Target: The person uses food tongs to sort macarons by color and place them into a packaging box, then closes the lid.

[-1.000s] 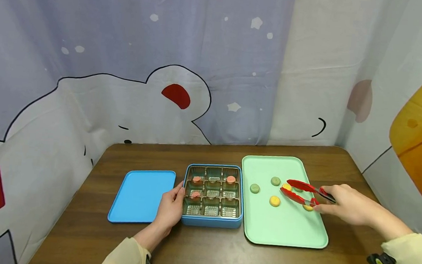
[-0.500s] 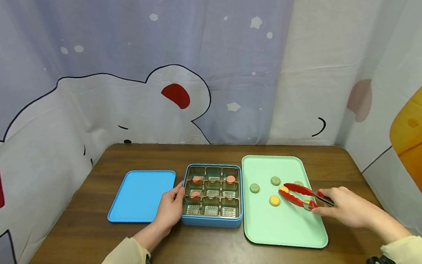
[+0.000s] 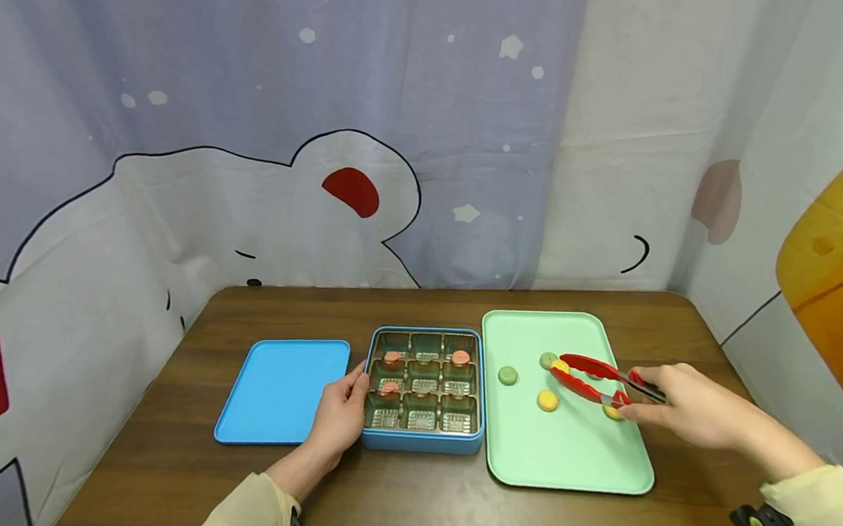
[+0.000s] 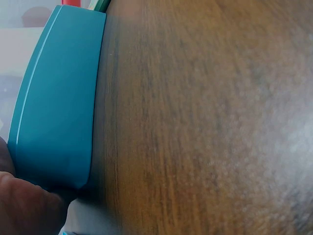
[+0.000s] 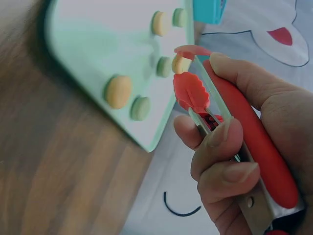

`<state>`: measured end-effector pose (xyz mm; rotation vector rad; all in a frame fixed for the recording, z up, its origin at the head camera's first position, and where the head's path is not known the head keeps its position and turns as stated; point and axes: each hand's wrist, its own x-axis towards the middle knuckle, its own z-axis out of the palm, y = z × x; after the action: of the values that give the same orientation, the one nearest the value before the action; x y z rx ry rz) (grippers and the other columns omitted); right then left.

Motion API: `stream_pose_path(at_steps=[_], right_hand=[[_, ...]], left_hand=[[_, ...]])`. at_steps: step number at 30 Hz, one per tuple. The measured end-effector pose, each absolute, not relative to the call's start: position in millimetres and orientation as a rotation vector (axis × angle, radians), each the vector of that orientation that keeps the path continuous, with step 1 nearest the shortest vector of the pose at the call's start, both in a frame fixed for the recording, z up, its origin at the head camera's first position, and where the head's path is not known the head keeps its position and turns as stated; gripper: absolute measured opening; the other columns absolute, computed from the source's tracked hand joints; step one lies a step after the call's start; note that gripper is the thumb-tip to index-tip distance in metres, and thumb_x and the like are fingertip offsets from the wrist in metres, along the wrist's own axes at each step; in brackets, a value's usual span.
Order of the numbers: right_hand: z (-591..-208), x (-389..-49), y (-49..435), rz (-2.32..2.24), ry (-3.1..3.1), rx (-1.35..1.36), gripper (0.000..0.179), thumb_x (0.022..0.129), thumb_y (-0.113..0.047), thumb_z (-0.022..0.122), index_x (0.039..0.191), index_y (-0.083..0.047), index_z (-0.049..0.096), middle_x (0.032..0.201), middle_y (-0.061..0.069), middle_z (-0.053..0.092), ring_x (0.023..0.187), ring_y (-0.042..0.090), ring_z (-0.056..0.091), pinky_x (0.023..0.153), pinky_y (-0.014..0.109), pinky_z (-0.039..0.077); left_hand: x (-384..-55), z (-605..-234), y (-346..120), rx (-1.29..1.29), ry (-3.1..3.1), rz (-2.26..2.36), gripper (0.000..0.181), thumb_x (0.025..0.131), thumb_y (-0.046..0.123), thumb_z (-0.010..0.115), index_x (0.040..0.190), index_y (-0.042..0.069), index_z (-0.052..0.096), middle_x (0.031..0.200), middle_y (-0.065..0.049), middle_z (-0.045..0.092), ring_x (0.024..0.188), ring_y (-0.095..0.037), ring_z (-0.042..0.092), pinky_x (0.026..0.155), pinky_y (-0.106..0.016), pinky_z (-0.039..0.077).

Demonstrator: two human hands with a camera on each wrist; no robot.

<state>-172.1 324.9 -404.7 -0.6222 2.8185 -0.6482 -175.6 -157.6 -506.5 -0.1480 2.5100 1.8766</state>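
Note:
My right hand (image 3: 687,407) holds red-tipped metal tongs (image 3: 593,367) over the green tray. A yellow macaron (image 5: 178,64) sits between the tongs' tips; whether it touches the tray I cannot tell. Close beside it is a green macaron (image 3: 548,360). Other green and yellow macarons lie about the tray, such as a yellow one (image 3: 548,400) and a green one (image 3: 508,375). My left hand (image 3: 340,410) holds the left side of a blue box (image 3: 422,443), its thumb by the rim. Inside, a clear divided insert holds pink macarons (image 3: 461,357).
Left of the box lies a flat blue lid (image 3: 282,393). The pale green tray (image 3: 562,467) stands right against the box on a brown wooden table (image 3: 430,506). A printed curtain (image 3: 478,134) hangs behind the table.
The tongs' tips have moved left across the tray, and the yellow macaron between them has shifted left towards a green one. My left hand and the box have stayed put.

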Motion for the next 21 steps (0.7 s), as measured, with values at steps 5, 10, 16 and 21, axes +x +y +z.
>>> stream_pose_path(at_steps=[5,10,16,21], right_hand=[[-394.1,-173.2,310.0,-0.645,2.842,-0.690,0.067,0.094,-0.049,0.080,0.128,0.009,0.068,0.095,-0.002,0.069,0.081,0.011,0.058,0.071,0.029,0.050],[-385.5,-174.8,290.1,-0.686,2.815,-0.767,0.061,0.097,-0.048,0.078,0.127,0.004,0.068,0.078,-0.009,0.057,0.073,0.005,0.053,0.067,0.026,0.048],[-377.9,-175.4,259.0,-0.716,2.776,-0.903,0.042,0.098,-0.056,0.072,0.106,-0.016,0.069,0.075,-0.012,0.057,0.067,0.004,0.051,0.064,0.026,0.047],[-376.1,-175.9,234.2,-0.733,2.753,-1.003,0.029,0.098,-0.053,0.073,0.098,-0.024,0.065,0.079,-0.015,0.058,0.072,0.004,0.051,0.067,0.026,0.047]], left_hand=[[-175.2,-506.3,-157.8,-0.150,2.511,1.879,0.048,0.116,0.019,0.044,0.160,0.001,0.043,0.148,-0.019,0.060,0.143,-0.035,0.048,0.112,-0.054,0.045],[-175.4,-507.2,-157.7,-0.142,2.502,1.892,0.048,0.117,0.019,0.043,0.160,0.000,0.042,0.148,-0.020,0.059,0.139,-0.035,0.052,0.108,-0.051,0.049],[-176.1,-507.5,-158.0,-0.144,2.495,1.901,0.048,0.117,0.020,0.043,0.160,0.001,0.042,0.145,-0.019,0.062,0.136,-0.034,0.055,0.107,-0.051,0.050],[-176.0,-508.2,-158.9,-0.155,2.512,1.883,0.048,0.116,0.020,0.044,0.161,0.003,0.042,0.144,-0.019,0.063,0.141,-0.035,0.050,0.112,-0.054,0.045]])
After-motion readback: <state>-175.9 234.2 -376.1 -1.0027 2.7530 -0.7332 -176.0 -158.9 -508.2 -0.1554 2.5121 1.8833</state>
